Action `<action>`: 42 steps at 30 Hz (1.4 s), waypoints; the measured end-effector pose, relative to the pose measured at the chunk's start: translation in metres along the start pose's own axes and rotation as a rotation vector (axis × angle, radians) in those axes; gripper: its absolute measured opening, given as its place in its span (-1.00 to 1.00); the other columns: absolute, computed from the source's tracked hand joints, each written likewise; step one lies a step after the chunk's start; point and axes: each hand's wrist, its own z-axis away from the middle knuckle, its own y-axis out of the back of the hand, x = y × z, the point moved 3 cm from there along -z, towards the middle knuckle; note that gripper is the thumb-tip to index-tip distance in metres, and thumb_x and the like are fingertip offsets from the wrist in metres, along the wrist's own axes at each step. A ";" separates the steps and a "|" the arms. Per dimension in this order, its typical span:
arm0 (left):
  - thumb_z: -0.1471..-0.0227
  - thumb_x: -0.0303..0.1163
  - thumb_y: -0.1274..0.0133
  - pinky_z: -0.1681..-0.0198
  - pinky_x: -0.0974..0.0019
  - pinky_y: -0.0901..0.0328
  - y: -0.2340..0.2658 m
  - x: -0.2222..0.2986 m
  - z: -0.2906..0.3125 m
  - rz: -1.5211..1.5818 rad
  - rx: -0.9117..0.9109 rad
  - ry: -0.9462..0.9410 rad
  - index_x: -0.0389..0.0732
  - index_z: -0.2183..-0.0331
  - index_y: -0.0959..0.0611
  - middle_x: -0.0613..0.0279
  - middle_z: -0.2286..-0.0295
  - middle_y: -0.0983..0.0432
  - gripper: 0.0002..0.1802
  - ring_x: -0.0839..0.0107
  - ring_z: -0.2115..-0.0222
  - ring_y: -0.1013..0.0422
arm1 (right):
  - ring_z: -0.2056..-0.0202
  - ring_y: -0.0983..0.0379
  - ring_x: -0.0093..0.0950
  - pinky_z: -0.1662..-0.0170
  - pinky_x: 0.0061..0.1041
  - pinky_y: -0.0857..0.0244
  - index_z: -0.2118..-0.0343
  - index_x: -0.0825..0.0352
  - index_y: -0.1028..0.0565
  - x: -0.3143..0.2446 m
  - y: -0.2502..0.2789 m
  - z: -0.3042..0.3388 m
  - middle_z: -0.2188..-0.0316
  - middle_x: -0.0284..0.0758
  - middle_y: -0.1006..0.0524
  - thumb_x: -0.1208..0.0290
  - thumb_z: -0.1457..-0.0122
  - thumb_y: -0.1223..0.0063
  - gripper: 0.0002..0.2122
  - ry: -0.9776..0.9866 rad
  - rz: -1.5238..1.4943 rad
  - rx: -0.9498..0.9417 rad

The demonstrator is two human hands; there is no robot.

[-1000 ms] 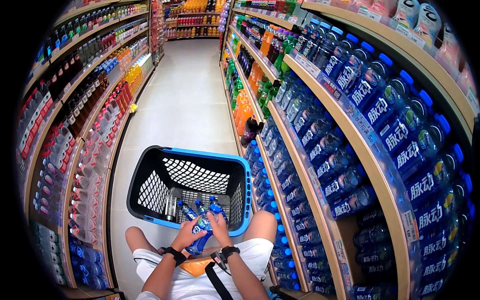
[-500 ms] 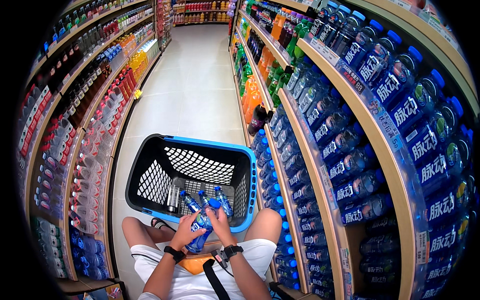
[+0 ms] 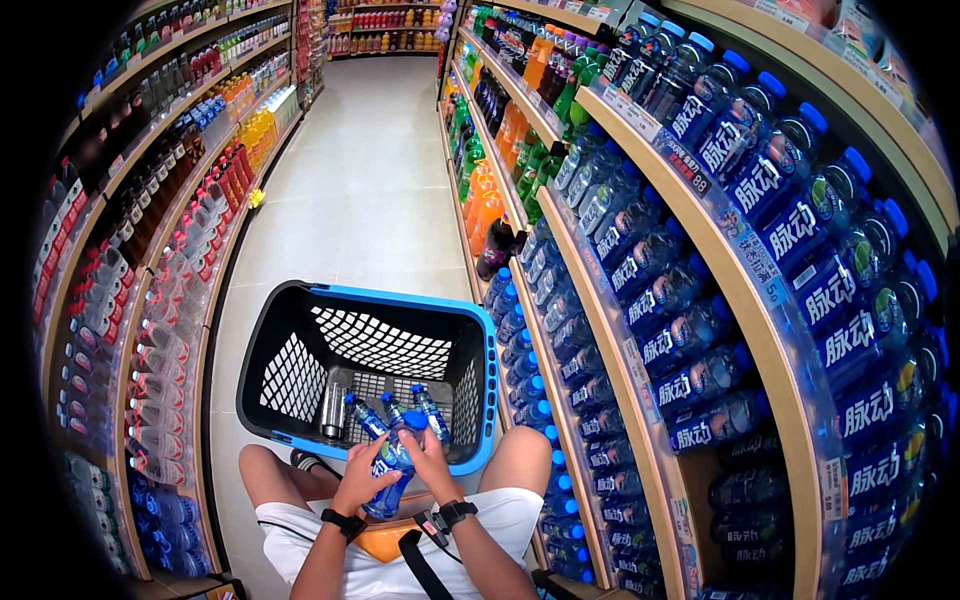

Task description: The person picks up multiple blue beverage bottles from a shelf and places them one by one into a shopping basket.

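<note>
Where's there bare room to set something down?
Biggest patch: the floor beyond the basket, between left shelf and right shelf. Smaller: the mesh bottom past the three bottles, right of the flask. Crowded: the basket's near side, where left hand and right hand hold a fourth bottle.

I get bright light | sheen on floor (image 3: 330, 150), upper centre | shelves (image 3: 805, 470) bow at both sides | black corners
</note>
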 end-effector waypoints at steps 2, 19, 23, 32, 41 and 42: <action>0.23 -0.05 -0.29 -0.17 0.10 -0.03 0.001 -0.006 0.005 -0.022 0.002 0.005 -0.15 -0.16 -0.40 -0.08 0.12 -0.47 -0.10 -0.02 0.02 -0.23 | 0.22 -0.42 -0.57 0.09 -0.55 -0.30 0.04 0.37 -0.42 -0.005 -0.005 0.002 0.24 -0.35 -0.52 0.28 -0.21 -0.11 -0.66 -0.010 0.061 -0.033; 0.21 -0.09 -0.29 -0.17 0.07 -0.05 -0.001 -0.013 0.006 -0.019 0.049 -0.045 -0.21 -0.14 -0.40 -0.08 0.06 -0.44 -0.13 -0.01 -0.05 -0.19 | 0.23 -0.41 -0.61 0.13 -0.57 -0.33 0.02 0.37 -0.42 -0.019 -0.009 0.000 0.24 -0.38 -0.51 0.31 -0.11 -0.23 -0.59 0.010 0.073 -0.066; 0.19 -0.09 -0.29 -0.17 0.08 -0.06 0.000 -0.014 0.007 -0.012 0.043 -0.015 -0.19 -0.14 -0.39 -0.08 0.07 -0.44 -0.14 -0.03 -0.05 -0.19 | 0.21 -0.41 -0.60 0.12 -0.56 -0.33 0.01 0.37 -0.41 -0.012 -0.008 0.000 0.21 -0.36 -0.51 0.32 -0.10 -0.25 -0.57 0.016 0.118 -0.057; 0.15 0.04 -0.27 -0.17 0.08 -0.03 0.006 -0.008 0.004 -0.039 -0.056 0.050 -0.11 -0.17 -0.37 -0.02 0.08 -0.46 -0.11 -0.01 -0.03 -0.18 | 0.18 -0.42 -0.59 0.10 -0.58 -0.32 0.03 0.38 -0.41 0.003 -0.003 -0.005 0.18 -0.34 -0.51 0.26 -0.13 -0.22 -0.58 -0.085 0.064 -0.043; 0.18 0.17 -0.25 -0.13 0.16 -0.01 0.007 0.002 -0.003 -0.090 -0.114 -0.022 -0.15 -0.17 -0.36 -0.10 0.16 -0.50 -0.04 0.04 0.09 -0.34 | 0.16 -0.42 -0.60 0.03 -0.58 -0.28 0.05 0.35 -0.46 0.016 0.009 -0.011 0.18 -0.37 -0.52 0.25 -0.19 -0.16 -0.65 -0.147 0.072 -0.080; 0.20 0.18 -0.25 -0.16 0.15 0.01 0.005 -0.001 0.003 -0.120 -0.074 -0.048 -0.14 -0.17 -0.36 -0.09 0.15 -0.50 -0.02 0.03 0.08 -0.35 | 0.16 -0.42 -0.60 0.04 -0.58 -0.29 0.06 0.35 -0.46 0.014 0.006 -0.010 0.18 -0.37 -0.52 0.25 -0.19 -0.16 -0.66 -0.118 0.067 -0.104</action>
